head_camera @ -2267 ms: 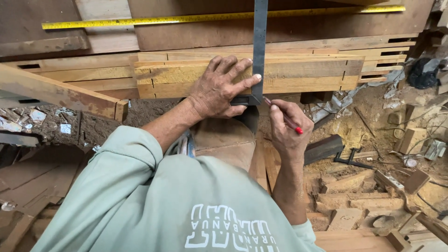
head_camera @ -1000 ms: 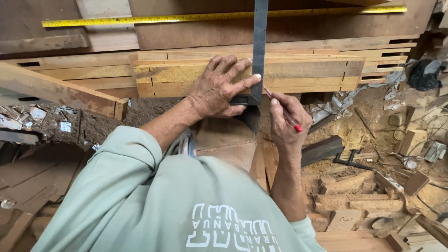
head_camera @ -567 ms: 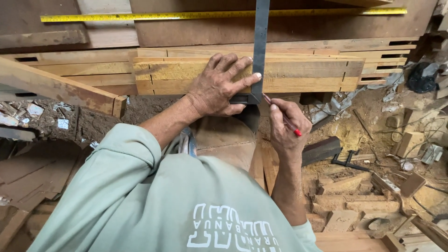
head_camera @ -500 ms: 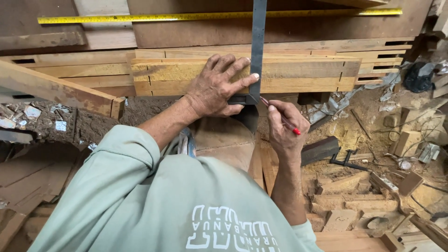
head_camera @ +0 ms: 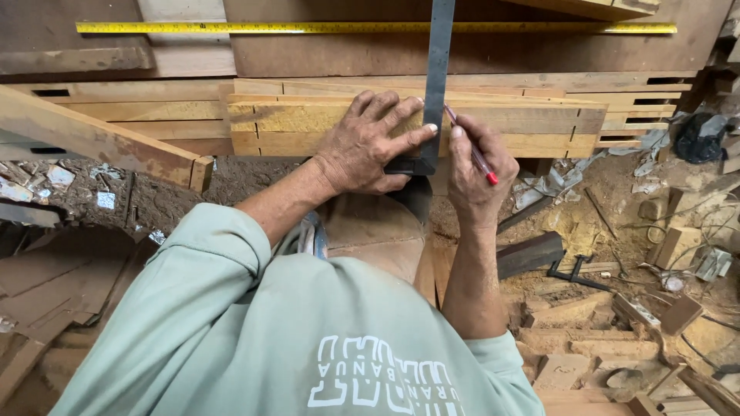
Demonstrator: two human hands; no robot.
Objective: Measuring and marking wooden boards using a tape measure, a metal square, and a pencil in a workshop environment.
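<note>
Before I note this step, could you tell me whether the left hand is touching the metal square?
Touching. The head view shows the left hand spread on the wooden boards, its forefinger pressed against the metal square.

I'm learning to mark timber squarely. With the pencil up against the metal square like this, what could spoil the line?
The left hand alone presses the dark metal try square onto the stacked pale wooden boards; if it slips, the line may skew. The right hand holds the red-tipped pencil at a slant, so the tip could wander from the blade. The boards look loosely stacked and might shift.
</note>
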